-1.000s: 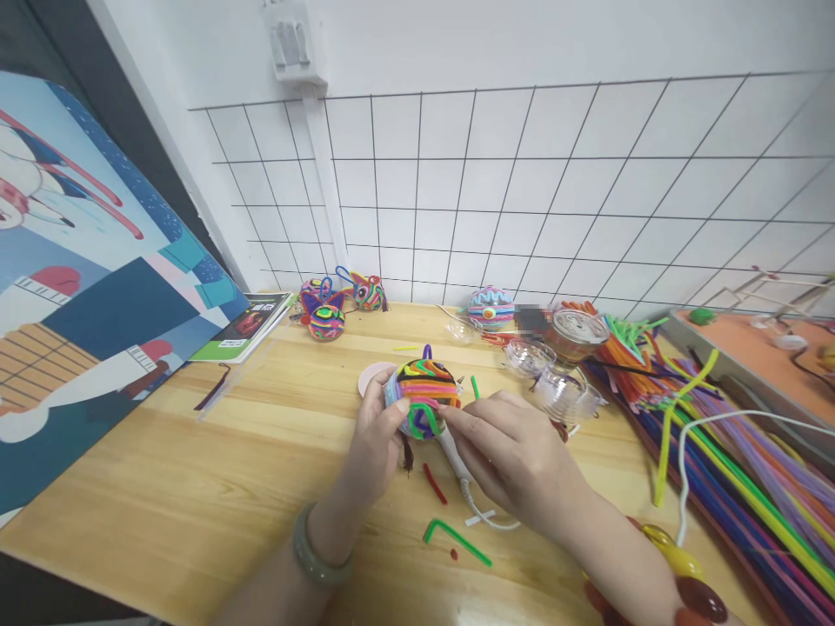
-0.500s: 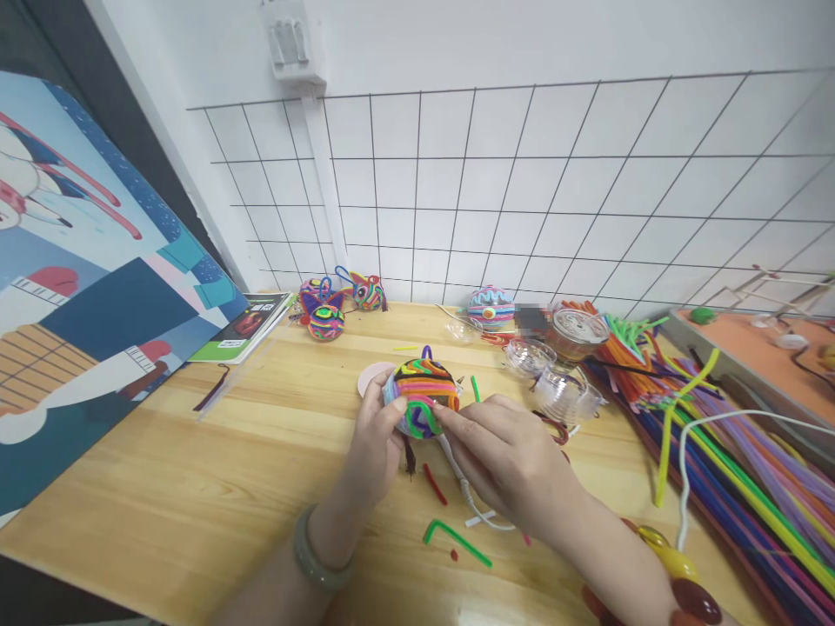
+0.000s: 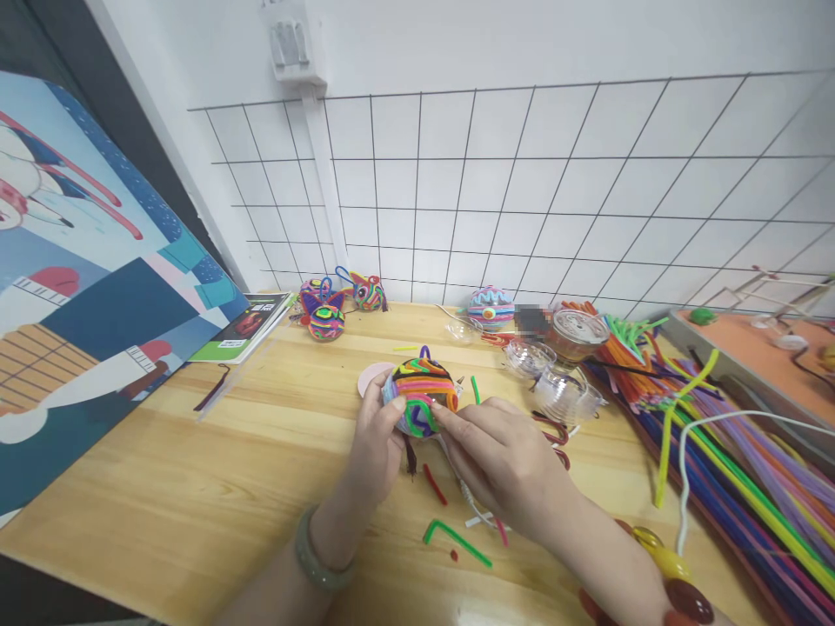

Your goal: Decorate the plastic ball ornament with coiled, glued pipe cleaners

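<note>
My left hand (image 3: 378, 435) is closed around the side of a round ornament (image 3: 424, 382) covered in bands of coloured pipe cleaner, thumb on its front. A purple loop tops it and a dark tassel (image 3: 410, 456) hangs below. The fingertips of my right hand (image 3: 502, 452) press together against the ornament's lower right, where a bit of pink shows. From under that hand pokes the end of a pink pipe cleaner (image 3: 501, 532); its middle is hidden. On the table below lie a bent green pipe cleaner (image 3: 460, 541) and a short red piece (image 3: 434, 483).
Bundles of pipe cleaners (image 3: 737, 469) fill the right side. Clear plastic shells (image 3: 564, 393) stand before them. Finished ornaments (image 3: 324, 317) sit by the wall at back left, another striped ball (image 3: 490, 309) at back centre. A picture board (image 3: 97, 322) leans at left. A white cord (image 3: 682, 469) crosses the right.
The pink pipe cleaner's end has shifted left and shows more below my right hand. The ornament has turned or tilted very slightly; both hands keep nearly the same place.
</note>
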### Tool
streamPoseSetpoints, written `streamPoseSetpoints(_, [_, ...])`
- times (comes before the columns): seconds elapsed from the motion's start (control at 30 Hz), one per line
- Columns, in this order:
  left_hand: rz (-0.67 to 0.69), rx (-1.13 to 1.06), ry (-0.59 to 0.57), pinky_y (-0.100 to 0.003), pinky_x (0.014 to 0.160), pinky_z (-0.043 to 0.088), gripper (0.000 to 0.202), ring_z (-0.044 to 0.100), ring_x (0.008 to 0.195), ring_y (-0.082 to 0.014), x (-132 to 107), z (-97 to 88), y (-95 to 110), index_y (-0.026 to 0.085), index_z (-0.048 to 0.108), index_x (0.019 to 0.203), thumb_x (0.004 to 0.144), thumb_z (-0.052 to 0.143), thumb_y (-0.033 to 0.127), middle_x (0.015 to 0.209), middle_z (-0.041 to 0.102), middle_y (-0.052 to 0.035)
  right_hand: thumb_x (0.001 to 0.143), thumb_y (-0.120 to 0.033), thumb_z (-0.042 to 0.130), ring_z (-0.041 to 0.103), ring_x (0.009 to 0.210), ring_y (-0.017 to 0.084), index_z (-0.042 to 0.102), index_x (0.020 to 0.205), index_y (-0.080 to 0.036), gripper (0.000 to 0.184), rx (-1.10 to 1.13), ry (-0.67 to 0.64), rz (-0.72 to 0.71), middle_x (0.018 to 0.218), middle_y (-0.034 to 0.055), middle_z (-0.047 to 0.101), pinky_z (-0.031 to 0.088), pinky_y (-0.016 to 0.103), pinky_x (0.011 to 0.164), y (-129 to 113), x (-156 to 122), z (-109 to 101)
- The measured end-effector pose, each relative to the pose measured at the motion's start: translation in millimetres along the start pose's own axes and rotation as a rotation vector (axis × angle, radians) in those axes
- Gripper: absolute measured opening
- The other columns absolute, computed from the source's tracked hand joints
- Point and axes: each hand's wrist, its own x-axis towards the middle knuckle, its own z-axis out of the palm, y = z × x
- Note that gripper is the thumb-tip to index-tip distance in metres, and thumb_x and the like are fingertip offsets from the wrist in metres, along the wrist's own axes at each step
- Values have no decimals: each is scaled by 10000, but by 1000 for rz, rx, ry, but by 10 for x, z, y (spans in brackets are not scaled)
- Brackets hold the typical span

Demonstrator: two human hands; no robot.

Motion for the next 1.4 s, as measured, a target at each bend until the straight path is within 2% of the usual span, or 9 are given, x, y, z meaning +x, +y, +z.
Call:
streamPoseSetpoints(0.27, [48,56,5,-399,918,462,430,615,1074,-262,7,-4,-13,194,496,1132,739,656,264,1074,664,-76,931,-106,458,496,592,170,603,1134,-82,250,-26,-3,36,714,50,630,404,300,554,-6,-5,-9])
streamPoseSetpoints(0.53, [80,156,-21,-388,926,451,408,599,1075,-257,-9,-26,-48,200,500,1117,747,660,264,1101,643,-71,942,-124,461,507,621,176,597,1192,-63,291,-87,-53,-25,708,49,604,409,323,598,30,-49,43])
streamPoseSetpoints(0.87, [74,172,-35,-340,918,445,392,597,1056,-219,-24,-23,-69,218,515,1136,771,657,234,1101,646,-44,956,-109,416,519,624,190,623,1130,-52,277,-215,-69,-94,729,71,633,394,339,595,24,-7,-20])
streamPoseSetpoints(1.13, [14,118,-39,-378,898,464,358,601,1065,-254,-32,-10,-54,221,554,1111,833,602,442,1095,651,-74,962,-121,417,544,647,188,626,1130,-71,273,-236,-86,-89,769,81,654,387,343,609,42,-20,-18])
streamPoseSetpoints(1.4, [24,172,-18,-335,893,450,309,610,990,-205,-41,-23,-97,215,535,1073,812,666,317,1026,649,-37,965,-103,382,519,620,181,619,1122,-58,288,-207,-98,-99,725,68,632,384,340,608,17,-3,18])
